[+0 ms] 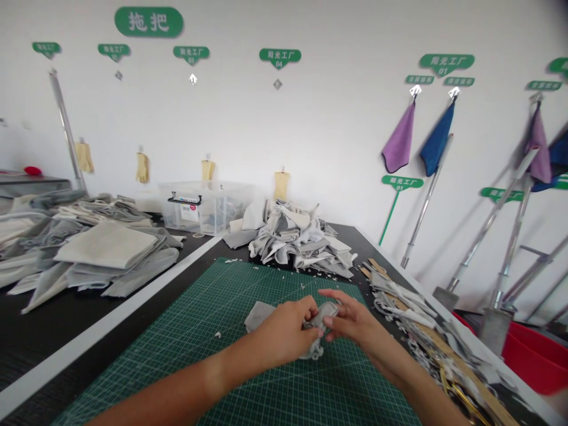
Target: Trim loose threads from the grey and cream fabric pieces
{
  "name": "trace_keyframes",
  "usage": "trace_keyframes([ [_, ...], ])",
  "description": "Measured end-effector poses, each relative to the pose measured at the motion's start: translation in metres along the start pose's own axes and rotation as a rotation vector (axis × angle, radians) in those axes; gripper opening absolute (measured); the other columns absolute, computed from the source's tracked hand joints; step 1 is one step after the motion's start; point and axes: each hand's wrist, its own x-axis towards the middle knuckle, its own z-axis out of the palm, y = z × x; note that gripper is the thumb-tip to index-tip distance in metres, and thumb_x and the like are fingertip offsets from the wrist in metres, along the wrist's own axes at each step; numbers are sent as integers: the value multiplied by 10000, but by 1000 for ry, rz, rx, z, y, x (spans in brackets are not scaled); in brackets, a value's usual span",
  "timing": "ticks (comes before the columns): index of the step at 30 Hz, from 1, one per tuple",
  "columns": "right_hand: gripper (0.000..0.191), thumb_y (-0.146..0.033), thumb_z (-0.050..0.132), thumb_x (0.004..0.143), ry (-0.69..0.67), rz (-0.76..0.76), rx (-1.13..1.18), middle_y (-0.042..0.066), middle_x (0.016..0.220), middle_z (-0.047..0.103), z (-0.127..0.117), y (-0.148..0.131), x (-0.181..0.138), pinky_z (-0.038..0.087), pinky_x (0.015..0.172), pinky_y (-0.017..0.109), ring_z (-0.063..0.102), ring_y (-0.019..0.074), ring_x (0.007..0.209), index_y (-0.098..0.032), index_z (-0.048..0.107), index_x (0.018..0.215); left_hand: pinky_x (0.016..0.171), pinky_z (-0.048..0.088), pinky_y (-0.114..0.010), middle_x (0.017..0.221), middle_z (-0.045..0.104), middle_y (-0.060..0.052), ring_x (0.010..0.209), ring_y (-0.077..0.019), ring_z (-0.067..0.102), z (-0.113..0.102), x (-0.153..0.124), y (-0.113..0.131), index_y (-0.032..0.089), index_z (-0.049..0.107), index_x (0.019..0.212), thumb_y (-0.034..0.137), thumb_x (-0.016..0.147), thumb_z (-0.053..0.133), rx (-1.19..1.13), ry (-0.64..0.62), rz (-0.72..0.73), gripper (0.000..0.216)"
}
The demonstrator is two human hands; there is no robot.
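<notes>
A piece of grey fabric (258, 316) is held just above the green cutting mat (177, 349), bunched up at its right end. My left hand (290, 325) is closed around the bunched part, with the flat end sticking out to its left. At the fabric's right edge, my right hand (350, 319) pinches it between thumb and fingertips, its index finger raised. Part of the fabric is hidden behind my fingers. White scraps (218, 335) lie on the mat.
Behind the mat is a heap of grey and white cloth pieces (288, 231), with a clear plastic box (213, 207) beside it. Stacked cloths (106, 245) cover the left table. Along the right edge lie cut strips (403, 296), a wooden ruler (465, 367) and gold-handled scissors (459, 393).
</notes>
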Motion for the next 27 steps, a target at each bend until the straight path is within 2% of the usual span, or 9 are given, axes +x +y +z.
trace_keyframes([
  [3, 624, -453, 799, 743, -19, 5, -61, 0, 821, 648, -3, -1, 2, 561, 711, 353, 631, 192, 784, -256, 573, 1290, 620, 404, -238, 859, 673, -15, 726, -163, 576, -5, -1, 2, 233, 626, 994, 370, 855, 564, -53, -11, 1, 205],
  [8, 641, -520, 787, 727, 1, 6, -130, 15, 795, 645, -4, -1, 5, 539, 596, 313, 639, 202, 738, -238, 592, 1268, 610, 448, -237, 845, 703, -32, 685, -159, 602, -17, -1, 8, 227, 706, 977, 381, 891, 504, -144, -103, 4, 269],
  [13, 657, -519, 817, 679, 7, -38, -160, 25, 845, 668, -4, 1, 7, 548, 666, 332, 644, 206, 781, -249, 618, 1244, 521, 438, -213, 732, 674, -35, 552, -132, 590, -18, 4, 1, 201, 730, 932, 439, 900, 483, -179, -90, -53, 345],
  [19, 671, -514, 827, 661, 26, -46, -172, 31, 864, 695, -9, 2, 9, 551, 745, 374, 655, 221, 807, -265, 629, 1252, 460, 457, -189, 723, 643, -37, 487, -113, 583, -17, 7, -8, 170, 685, 1047, 428, 921, 424, -300, -158, -114, 388],
  [23, 624, -570, 764, 714, 60, -40, -162, 34, 826, 681, -10, -3, 11, 557, 693, 364, 661, 233, 802, -259, 640, 1240, 465, 488, -195, 788, 632, -35, 544, -124, 597, -20, 6, 0, 215, 613, 1183, 416, 904, 473, -365, -126, -114, 371],
  [27, 546, -578, 719, 757, 67, -78, -190, 5, 729, 618, -5, -9, 11, 528, 587, 307, 617, 184, 669, -245, 655, 1186, 442, 478, -208, 979, 642, -62, 564, -127, 598, -20, 2, 10, 260, 511, 1297, 497, 885, 524, -379, -108, -109, 475],
])
